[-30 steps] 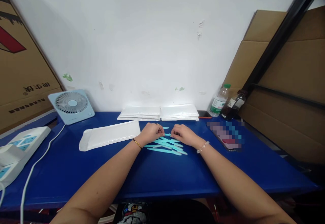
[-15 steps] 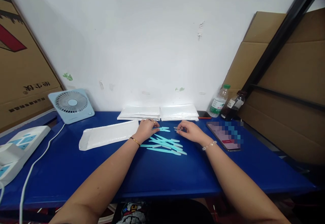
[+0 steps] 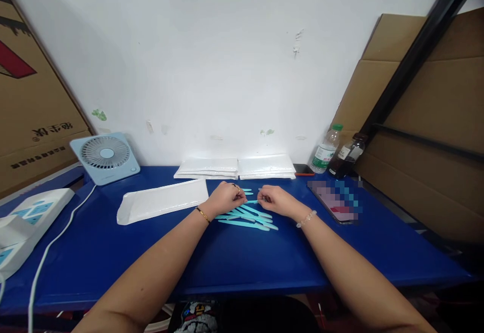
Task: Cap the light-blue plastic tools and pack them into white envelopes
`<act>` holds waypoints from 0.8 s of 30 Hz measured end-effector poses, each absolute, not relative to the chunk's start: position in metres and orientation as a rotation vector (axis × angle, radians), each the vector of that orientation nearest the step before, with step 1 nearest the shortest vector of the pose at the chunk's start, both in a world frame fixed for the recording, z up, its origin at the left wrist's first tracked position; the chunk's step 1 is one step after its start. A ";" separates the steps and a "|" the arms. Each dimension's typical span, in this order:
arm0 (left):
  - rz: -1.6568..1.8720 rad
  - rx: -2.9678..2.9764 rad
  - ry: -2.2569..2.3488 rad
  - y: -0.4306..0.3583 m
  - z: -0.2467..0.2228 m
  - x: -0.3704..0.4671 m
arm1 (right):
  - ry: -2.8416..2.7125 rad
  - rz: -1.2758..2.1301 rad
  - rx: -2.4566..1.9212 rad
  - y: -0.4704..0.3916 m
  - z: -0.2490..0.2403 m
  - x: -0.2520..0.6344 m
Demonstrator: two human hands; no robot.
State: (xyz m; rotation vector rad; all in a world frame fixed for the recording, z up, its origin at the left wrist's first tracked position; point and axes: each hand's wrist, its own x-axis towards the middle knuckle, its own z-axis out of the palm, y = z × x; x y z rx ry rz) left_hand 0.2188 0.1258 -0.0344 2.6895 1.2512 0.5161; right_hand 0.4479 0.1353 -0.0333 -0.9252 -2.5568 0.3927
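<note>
A thin turquoise eyebrow razor [image 3: 252, 201] spans the gap between my two hands. My left hand [image 3: 225, 199] pinches its left end, and the fingers of my right hand [image 3: 279, 200] are closed at its right end. Just below lies a loose pile of turquoise eyebrow razors [image 3: 244, 225], with pale covers toward the right. Behind my hands a few more razor handles [image 3: 247, 191] show, partly hidden by my left hand. Left of that hand, a white padded envelope [image 3: 162, 202] lies flat on the blue table [image 3: 249, 265].
Two stacks of white padded envelopes [image 3: 206, 168] stand against the wall. A fan [image 3: 107, 156] and a power strip [image 3: 34, 222] with a white cable are at left. At right are a phone [image 3: 336, 204], a dark phone [image 3: 304, 170], a water bottle [image 3: 325, 154] and a dark drink bottle [image 3: 346, 159].
My left hand has moved right and toward me, and my right hand slightly down. An eyebrow razor is now held between them. The pile's upper left part is more covered by my left hand.
</note>
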 end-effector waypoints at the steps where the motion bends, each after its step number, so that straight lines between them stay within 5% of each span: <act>1: 0.524 2.699 1.256 0.126 -0.033 0.218 | -2.544 0.394 -0.918 0.136 -0.033 0.449; 24: 0.484 2.589 1.653 0.135 -0.034 0.193 | -2.324 0.384 -1.140 0.156 -0.034 0.474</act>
